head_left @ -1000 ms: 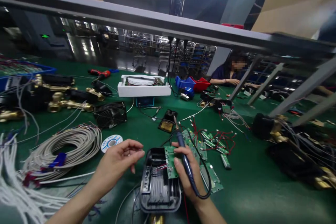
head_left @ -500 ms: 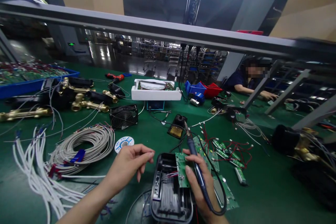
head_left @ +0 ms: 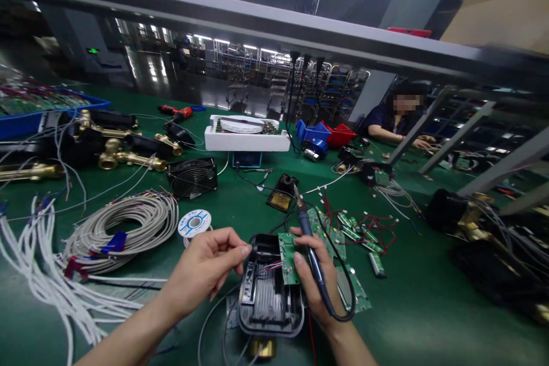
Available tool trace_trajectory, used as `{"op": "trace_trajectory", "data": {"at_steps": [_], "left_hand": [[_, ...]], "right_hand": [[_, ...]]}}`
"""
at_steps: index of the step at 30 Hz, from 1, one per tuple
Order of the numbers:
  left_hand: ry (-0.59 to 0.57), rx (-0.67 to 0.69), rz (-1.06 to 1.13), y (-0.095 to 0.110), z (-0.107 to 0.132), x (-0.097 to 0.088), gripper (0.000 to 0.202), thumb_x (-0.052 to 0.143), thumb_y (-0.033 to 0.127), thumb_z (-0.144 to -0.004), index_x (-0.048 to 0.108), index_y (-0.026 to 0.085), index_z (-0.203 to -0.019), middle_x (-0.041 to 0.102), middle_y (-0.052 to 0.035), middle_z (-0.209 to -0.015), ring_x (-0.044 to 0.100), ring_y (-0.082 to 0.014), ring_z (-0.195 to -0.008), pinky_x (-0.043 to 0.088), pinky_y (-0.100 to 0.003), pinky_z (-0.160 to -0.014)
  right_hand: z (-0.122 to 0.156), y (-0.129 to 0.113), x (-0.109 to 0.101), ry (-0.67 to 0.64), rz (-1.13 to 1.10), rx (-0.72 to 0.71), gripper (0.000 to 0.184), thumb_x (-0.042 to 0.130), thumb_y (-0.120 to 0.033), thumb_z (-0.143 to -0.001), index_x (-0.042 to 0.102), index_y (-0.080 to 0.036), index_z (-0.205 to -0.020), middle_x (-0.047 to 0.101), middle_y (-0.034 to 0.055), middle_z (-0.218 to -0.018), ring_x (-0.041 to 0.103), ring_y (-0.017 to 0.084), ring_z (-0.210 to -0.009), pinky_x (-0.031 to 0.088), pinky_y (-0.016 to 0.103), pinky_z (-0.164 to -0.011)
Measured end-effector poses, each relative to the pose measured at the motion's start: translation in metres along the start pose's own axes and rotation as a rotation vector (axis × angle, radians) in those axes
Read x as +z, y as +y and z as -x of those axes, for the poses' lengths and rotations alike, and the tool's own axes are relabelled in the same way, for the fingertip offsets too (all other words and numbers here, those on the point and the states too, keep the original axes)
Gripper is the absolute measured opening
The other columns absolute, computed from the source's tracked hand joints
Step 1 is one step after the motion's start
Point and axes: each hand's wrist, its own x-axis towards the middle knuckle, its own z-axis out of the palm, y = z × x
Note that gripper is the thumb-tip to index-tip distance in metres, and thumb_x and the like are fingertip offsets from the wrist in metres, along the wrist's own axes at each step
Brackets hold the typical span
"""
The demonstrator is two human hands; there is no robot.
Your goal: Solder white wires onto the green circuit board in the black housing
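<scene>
My right hand [head_left: 318, 280] is closed around a dark soldering iron [head_left: 313, 254], tip pointing away from me. Its thumb and fingers also touch a green circuit board [head_left: 289, 270], which lies over the right side of an open black housing [head_left: 241, 310]. Thin red and white wires run from the board into the housing. At the housing's upper left edge, my left hand [head_left: 210, 263] is closed in a pinch; whatever is between its fingertips is too small to make out. A solder spool [head_left: 186, 224] lies just beyond that hand.
Coiled grey cables [head_left: 124, 234] and white cables [head_left: 47, 263] lie left. A soldering iron stand [head_left: 281, 199], a fan [head_left: 193, 176] and a white foam tray [head_left: 246, 140] are ahead. Small boards [head_left: 376, 265] with red wires lie right. A co-worker [head_left: 386, 123] sits at far right.
The view has shifted, so the bench appears further left and higher. My left hand has come closer to the housing's upper left edge. The right hand keeps its hold on the soldering iron.
</scene>
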Motion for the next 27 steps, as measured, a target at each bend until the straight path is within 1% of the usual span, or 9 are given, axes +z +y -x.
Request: {"op": "trace_trajectory", "data": {"at_steps": [4,8,10,12,15,19,23,25,27], "left_hand": [[-0.013,0.031,-0.061,0.002,0.006,0.01,0.033,0.072,0.045,-0.066,0.064,0.013,-0.064,0.059,0.001,-0.051,0.033,-0.0018,-0.03,0.024,-0.012,-0.03],[-0.04,0.005,-0.064,-0.001,0.007,0.015,0.034,0.07,0.047,-0.068,0.066,0.013,-0.069,0.061,0.0009,-0.056,0.04,-0.0036,-0.032,0.028,-0.013,-0.03],[-0.036,0.0,-0.057,-0.002,0.004,0.016,0.035,0.069,0.049,-0.068,0.066,0.014,-0.07,0.06,0.0017,-0.055,0.041,-0.0045,-0.031,0.03,-0.014,-0.029],[-0.012,0.01,-0.061,-0.001,0.0,0.016,0.036,0.068,0.049,-0.067,0.065,0.014,-0.068,0.056,0.0033,-0.049,0.042,-0.0057,-0.03,0.032,-0.014,-0.028],[0.017,0.029,-0.067,0.002,-0.012,0.016,0.035,0.07,0.049,-0.064,0.061,0.015,-0.063,0.051,0.0045,-0.04,0.044,-0.0081,-0.029,0.035,-0.016,-0.029],[0.021,0.085,-0.058,0.004,-0.032,0.017,0.034,0.07,0.047,-0.064,0.061,0.014,-0.064,0.056,0.002,-0.045,0.049,-0.0102,-0.033,0.04,-0.019,-0.032],[0.044,0.15,-0.019,-0.006,-0.046,0.017,0.034,0.067,0.046,-0.069,0.065,0.013,-0.075,0.06,0.0003,-0.051,0.055,-0.0118,-0.042,0.047,-0.021,-0.043],[0.049,0.162,-0.002,-0.014,-0.047,0.015,0.036,0.066,0.047,-0.072,0.066,0.012,-0.079,0.061,-0.0001,-0.052,0.055,-0.0113,-0.042,0.045,-0.02,-0.043],[0.055,0.163,0.008,-0.019,-0.047,0.011,0.038,0.065,0.049,-0.074,0.066,0.012,-0.08,0.058,0.0012,-0.049,0.05,-0.0093,-0.039,0.038,-0.018,-0.04]], "right_hand": [[-0.002,-0.002,-0.001,-0.016,0.001,0.016,0.018,0.052,-0.024,-0.094,0.056,-0.029,-0.111,0.064,0.0024,-0.124,0.058,0.017,-0.118,0.043,0.031,-0.101],[-0.004,-0.003,-0.005,-0.031,0.012,0.014,0.02,0.052,-0.026,-0.094,0.056,-0.03,-0.112,0.063,0.0024,-0.127,0.058,0.017,-0.12,0.043,0.031,-0.102],[-0.005,-0.004,-0.007,-0.011,0.024,0.03,0.019,0.053,-0.028,-0.094,0.056,-0.03,-0.113,0.063,0.0029,-0.128,0.059,0.018,-0.119,0.044,0.032,-0.101],[-0.007,-0.006,-0.008,0.034,0.054,0.063,0.019,0.053,-0.03,-0.094,0.056,-0.029,-0.112,0.063,0.0041,-0.126,0.06,0.019,-0.117,0.046,0.033,-0.099],[-0.013,-0.013,-0.011,0.085,0.154,0.118,0.019,0.055,-0.032,-0.092,0.057,-0.025,-0.109,0.066,0.0061,-0.115,0.064,0.022,-0.107,0.048,0.036,-0.095],[-0.018,-0.028,-0.014,0.053,0.301,0.157,0.02,0.059,-0.034,-0.088,0.057,-0.021,-0.103,0.066,0.0059,-0.096,0.066,0.022,-0.09,0.052,0.035,-0.085],[-0.011,-0.041,-0.008,0.018,0.407,0.144,0.031,0.069,-0.034,-0.079,0.055,-0.022,-0.104,0.062,0.0061,-0.097,0.064,0.023,-0.089,0.054,0.035,-0.078],[-0.004,-0.044,-0.001,0.027,0.443,0.168,0.041,0.075,-0.03,-0.072,0.053,-0.023,-0.105,0.059,0.0061,-0.1,0.063,0.024,-0.089,0.054,0.035,-0.076],[0.001,-0.044,0.004,0.044,0.473,0.193,0.048,0.078,-0.025,-0.067,0.052,-0.024,-0.107,0.055,0.0064,-0.104,0.062,0.024,-0.09,0.054,0.036,-0.077]]}}
